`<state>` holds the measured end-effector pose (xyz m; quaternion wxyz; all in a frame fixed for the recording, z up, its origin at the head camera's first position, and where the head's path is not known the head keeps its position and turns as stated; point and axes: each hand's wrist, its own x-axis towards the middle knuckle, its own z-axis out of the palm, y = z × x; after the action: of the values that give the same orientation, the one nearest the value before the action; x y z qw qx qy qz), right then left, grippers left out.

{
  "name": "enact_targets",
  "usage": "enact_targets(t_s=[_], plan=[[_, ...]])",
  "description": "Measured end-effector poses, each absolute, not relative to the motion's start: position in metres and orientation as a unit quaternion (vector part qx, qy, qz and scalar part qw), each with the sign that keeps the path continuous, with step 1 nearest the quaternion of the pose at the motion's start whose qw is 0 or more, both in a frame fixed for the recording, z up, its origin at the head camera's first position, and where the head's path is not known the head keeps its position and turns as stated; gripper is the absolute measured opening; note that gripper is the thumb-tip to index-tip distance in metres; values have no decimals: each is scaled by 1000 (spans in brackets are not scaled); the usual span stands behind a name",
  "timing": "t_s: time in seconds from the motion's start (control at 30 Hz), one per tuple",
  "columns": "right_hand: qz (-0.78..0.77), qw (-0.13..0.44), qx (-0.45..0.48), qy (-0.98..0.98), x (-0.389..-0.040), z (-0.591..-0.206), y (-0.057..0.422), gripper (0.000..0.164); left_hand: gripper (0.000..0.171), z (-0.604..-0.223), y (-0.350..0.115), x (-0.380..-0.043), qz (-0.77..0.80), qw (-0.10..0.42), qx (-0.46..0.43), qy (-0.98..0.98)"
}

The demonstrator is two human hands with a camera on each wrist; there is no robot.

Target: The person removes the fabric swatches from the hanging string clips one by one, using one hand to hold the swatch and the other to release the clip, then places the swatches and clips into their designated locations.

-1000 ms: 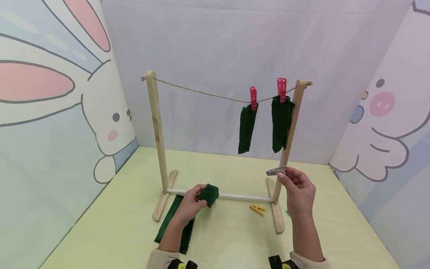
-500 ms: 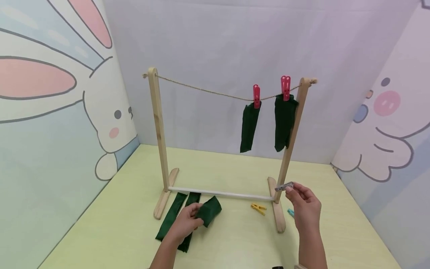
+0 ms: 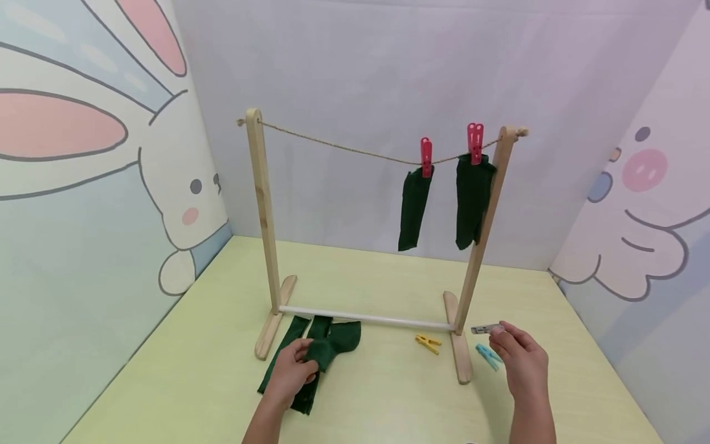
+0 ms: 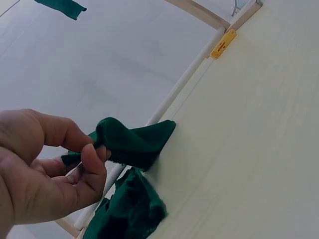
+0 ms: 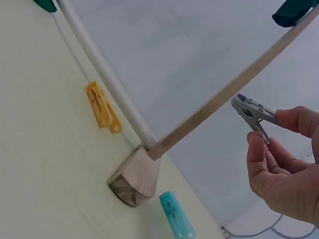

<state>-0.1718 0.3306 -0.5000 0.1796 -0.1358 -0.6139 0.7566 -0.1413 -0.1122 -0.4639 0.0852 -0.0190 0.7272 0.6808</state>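
Note:
In the head view my left hand [image 3: 289,372] pinches one end of a dark green cloth [image 3: 345,337] between thumb and fingers. Its far end droops close over the table, and beneath it two more green cloth strips [image 3: 285,348] lie flat. At the right my right hand [image 3: 521,361] pinches a grey clothespin [image 3: 485,329] by its handle ends. From the right wrist view, the handles of this clothespin [image 5: 255,112] stand spread between thumb and fingers. Two green cloths [image 3: 415,208] hang on the rope [image 3: 344,148], each under a red clothespin [image 3: 426,158].
A wooden stand with a left post [image 3: 263,213], a right post [image 3: 484,231] and a low white bar [image 3: 366,319] holds the rope. A yellow clothespin [image 3: 428,343] lies by its right foot, a blue one [image 3: 489,357] beyond it. Cartoon-printed walls [image 3: 72,265] flank the table.
My left hand has come down and slightly left, lowering the green cloth over the strips. My right hand has moved down and right with the grey clothespin, away from the right post.

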Motion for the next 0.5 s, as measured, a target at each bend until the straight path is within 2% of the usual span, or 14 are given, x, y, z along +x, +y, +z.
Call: enact_targets(t_s=[0.1,0.2,0.4,0.5], plan=[[765,174,-160,-599,-175,-512,342,54,51,-464,-113,-141,681,99,-20,726],[780,171,-176,-575,-178,-521,352,54,51,-467,-110,-140,687,130,-2,715],[779,156,-185,-579,-170,-513,365,29,51,-473,-94,-144,705,169,45,687],[752,154,-187,-613,-163,-501,367,26,55,-474,-85,-147,702,174,59,688]])
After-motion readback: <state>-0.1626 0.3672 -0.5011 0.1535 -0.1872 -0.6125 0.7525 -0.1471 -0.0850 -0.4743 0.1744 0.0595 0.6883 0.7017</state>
